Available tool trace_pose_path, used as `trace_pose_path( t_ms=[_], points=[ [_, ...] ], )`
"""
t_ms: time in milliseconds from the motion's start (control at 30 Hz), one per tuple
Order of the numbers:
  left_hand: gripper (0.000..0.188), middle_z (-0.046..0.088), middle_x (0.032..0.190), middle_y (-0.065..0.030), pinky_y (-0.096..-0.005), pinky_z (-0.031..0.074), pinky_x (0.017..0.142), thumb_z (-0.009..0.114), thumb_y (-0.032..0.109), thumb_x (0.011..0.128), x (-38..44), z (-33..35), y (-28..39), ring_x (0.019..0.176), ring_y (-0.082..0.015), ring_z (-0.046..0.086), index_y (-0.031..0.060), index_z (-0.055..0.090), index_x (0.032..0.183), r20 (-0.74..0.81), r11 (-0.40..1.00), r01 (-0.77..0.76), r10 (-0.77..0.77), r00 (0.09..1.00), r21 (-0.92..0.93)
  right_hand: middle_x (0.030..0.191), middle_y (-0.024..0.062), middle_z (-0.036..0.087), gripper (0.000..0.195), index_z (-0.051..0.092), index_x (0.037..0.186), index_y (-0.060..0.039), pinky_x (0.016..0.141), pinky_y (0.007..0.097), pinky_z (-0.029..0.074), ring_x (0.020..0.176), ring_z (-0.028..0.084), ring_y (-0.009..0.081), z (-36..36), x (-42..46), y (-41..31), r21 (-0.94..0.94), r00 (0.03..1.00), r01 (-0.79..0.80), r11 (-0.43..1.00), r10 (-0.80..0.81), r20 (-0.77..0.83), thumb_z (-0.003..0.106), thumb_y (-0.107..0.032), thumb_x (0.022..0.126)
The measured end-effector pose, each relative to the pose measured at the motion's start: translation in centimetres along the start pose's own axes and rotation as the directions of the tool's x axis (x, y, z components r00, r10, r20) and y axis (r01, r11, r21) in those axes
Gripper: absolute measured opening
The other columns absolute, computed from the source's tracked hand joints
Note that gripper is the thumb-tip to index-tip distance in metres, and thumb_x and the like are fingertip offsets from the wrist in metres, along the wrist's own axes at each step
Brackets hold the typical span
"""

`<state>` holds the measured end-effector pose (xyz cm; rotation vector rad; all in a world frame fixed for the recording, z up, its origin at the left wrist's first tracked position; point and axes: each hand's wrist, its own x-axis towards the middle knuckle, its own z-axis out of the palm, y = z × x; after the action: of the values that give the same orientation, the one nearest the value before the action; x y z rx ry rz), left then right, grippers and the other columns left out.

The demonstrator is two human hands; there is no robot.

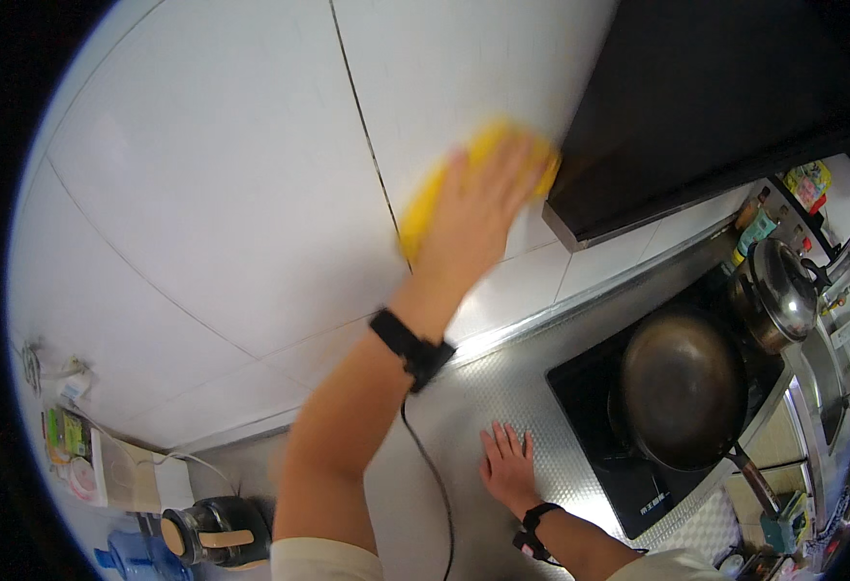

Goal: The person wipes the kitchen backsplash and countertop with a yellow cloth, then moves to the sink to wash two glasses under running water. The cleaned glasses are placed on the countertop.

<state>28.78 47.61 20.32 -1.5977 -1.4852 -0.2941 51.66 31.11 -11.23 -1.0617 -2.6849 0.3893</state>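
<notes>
My left hand (472, 210) is raised against the white tiled wall (251, 181), its palm pressing a yellow cloth (425, 207) to the tiles; hand and cloth are blurred. The cloth lies beside the lower corner of a large black panel, probably a range hood (686, 109). My right hand (510, 468) rests palm down on the textured metal countertop (461, 414), holding nothing, its fingers somewhat apart. It is left of a black cooktop (632, 486). Both wrists wear black bands, and a black cable runs down from the left one.
A dark frying pan (683, 392) and a lidded metal pot (777, 298) stand on the cooktop. Bottles (755, 232) stand behind them, with a sink (824, 378) at right. At lower left are a glass jug appliance (218, 534), a blue water bottle (142, 555) and a white cable.
</notes>
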Motion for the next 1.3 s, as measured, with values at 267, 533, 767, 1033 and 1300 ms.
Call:
trace_pose_path(
  t_ms=[267,533,767,1033,1300],
  points=[
    [0.072,0.025,0.165,-0.0038,-0.0457,0.027,0.117,0.05,0.009,0.091,-17.4,8.9,6.7,0.149,-0.0126,0.027,0.0162,0.026,0.158,0.486,0.905,-0.412,0.41,0.772,-0.11,0.151,0.0135,0.043,0.049,0.05,0.14,-0.0126,0.116,0.0613,0.019,0.14,0.037,0.0332,0.2,0.2,-0.2,0.048,0.997,0.021,0.999,-0.017,-0.072,0.055,-0.024,0.092],
    [0.067,0.039,0.157,-0.0034,-0.0588,0.028,0.11,0.057,0.008,0.084,-0.2,-3.6,-1.0,0.143,-0.0232,0.038,0.0279,0.047,0.147,0.013,0.996,0.092,-0.093,0.996,0.008,0.153,0.0123,0.041,0.047,0.05,0.141,-0.0125,0.118,0.06,0.018,0.144,0.034,0.0302,-0.5,0.1,-0.9,0.052,0.999,0.006,0.999,-0.003,-0.05,0.051,-0.025,0.096],
    [0.068,0.039,0.156,-0.0088,-0.0613,0.026,0.11,0.06,0.006,0.082,1.8,-2.2,0.5,0.142,-0.0274,0.039,0.0249,0.048,0.146,-0.094,0.988,0.156,-0.156,0.983,-0.013,0.154,0.0109,0.039,0.048,0.048,0.142,-0.013,0.118,0.0601,0.018,0.145,0.032,0.0292,-0.3,-0.3,-0.3,0.015,1.0,0.003,1.0,-0.003,0.011,0.051,-0.026,0.096],
    [0.059,0.04,0.156,-0.0087,-0.0553,0.028,0.113,0.056,0.014,0.088,-3.5,-1.4,-0.5,0.142,-0.025,0.039,0.0226,0.048,0.146,0.118,0.989,-0.146,0.147,0.982,-0.016,0.151,0.0135,0.043,0.049,0.05,0.141,-0.0115,0.117,0.0621,0.018,0.143,0.035,0.0319,-0.5,-0.2,-0.6,0.093,0.998,0.008,0.996,-0.001,-0.068,0.052,-0.023,0.093],
    [0.058,0.039,0.156,-0.0103,-0.0543,0.028,0.113,0.056,0.015,0.089,2.3,-3.3,-1.0,0.142,-0.0263,0.039,0.0221,0.048,0.146,-0.071,0.996,0.034,-0.028,0.997,0.079,0.15,0.0118,0.045,0.047,0.053,0.137,-0.0102,0.117,0.0616,0.02,0.141,0.038,0.03,-0.4,-0.2,-0.4,0.065,0.994,0.022,0.998,-0.014,-0.111,0.056,-0.023,0.092]
  ],
)
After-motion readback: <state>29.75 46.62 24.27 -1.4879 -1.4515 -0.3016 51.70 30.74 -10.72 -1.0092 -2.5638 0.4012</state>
